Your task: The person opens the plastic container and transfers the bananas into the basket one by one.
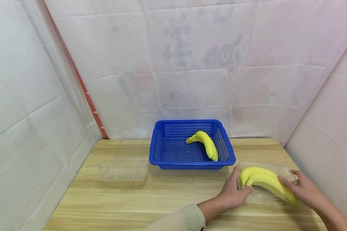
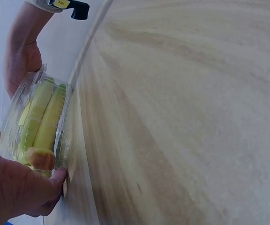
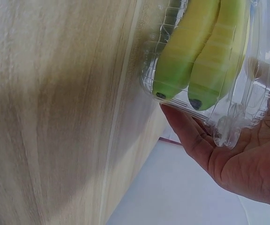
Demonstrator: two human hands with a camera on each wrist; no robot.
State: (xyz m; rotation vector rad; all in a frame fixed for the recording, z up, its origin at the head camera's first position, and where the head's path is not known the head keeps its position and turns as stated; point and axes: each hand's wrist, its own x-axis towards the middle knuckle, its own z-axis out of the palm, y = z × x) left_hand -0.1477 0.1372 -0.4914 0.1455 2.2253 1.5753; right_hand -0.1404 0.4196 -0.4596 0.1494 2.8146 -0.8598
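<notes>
At the table's right side, both hands grip a clear plastic clamshell box (image 1: 261, 198) from its two ends. Inside it lies a bunch of yellow bananas (image 1: 267, 183), whose greenish, dark-tipped ends point toward the right hand in the right wrist view. My left hand (image 1: 234, 192) holds the left end, with the bananas' brown stem (image 2: 40, 158) close to its thumb. On the opposite end is my right hand (image 1: 305, 189), its fingers reaching under the box in the right wrist view. The box is slightly blurred in the head view.
A blue plastic basket (image 1: 191, 163) stands at the back middle, with another banana bunch (image 1: 208, 144) in its right part. To its left sits a second clear plastic box (image 1: 122, 173) with its lid raised. White sheeting (image 1: 191, 93) encloses the wooden table (image 1: 110, 205) at the back and sides.
</notes>
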